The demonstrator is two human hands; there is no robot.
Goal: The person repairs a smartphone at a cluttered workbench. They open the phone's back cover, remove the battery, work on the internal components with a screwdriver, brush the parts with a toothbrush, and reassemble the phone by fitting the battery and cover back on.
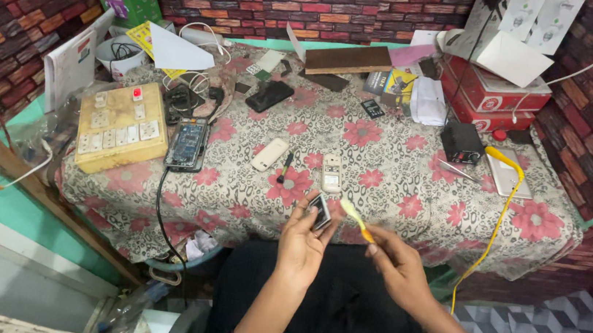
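My left hand (303, 244) holds a small flat phone part (320, 211), dark with a pale edge, at the near edge of the table. My right hand (396, 265) grips a yellow brush-like tool (355, 220) whose pale tip points at that part. Just beyond my hands, on the flowered tablecloth (383, 176), lie an opened pale keypad phone (332, 172), a white phone cover (269, 154) and a small black-handled tool (285, 167).
A yellow switchboard box (121, 133) and a bare phone circuit board (187, 144) sit at the left. A black phone (269, 96), a small black box (460, 142), red cartons (491, 91) and a yellow cable (501, 210) lie farther back and right. Brick-patterned walls surround the table.
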